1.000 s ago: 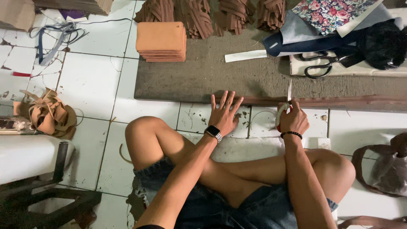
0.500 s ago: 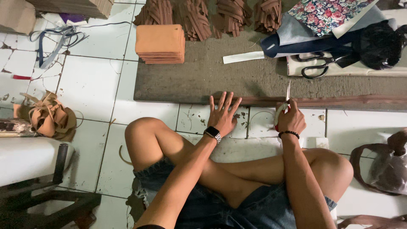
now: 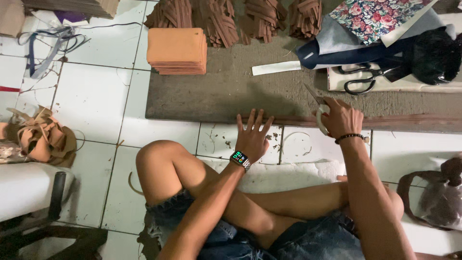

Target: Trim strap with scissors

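I sit cross-legged on a white tiled floor. My left hand (image 3: 253, 136), a smartwatch on its wrist, lies flat with fingers spread on the near edge of a grey mat (image 3: 226, 91). It touches the end of a long brown strip (image 3: 414, 122) that runs along that edge. My right hand (image 3: 340, 118), with a dark bead bracelet, grips white-handled scissors (image 3: 317, 107). Their blades point up and to the left over the strip.
On the mat lie a stack of tan squares (image 3: 177, 50), bundles of brown strips (image 3: 219, 19), a white strip (image 3: 276, 68), black-handled scissors (image 3: 362, 81), floral fabric (image 3: 380, 14) and a black bag (image 3: 435, 54). Tan scraps (image 3: 44, 139) lie left, a brown bag (image 3: 440, 197) right.
The scissors in my right hand have tilted from upright toward the left, and that hand sits a little higher. My left hand stays flat on the strip.
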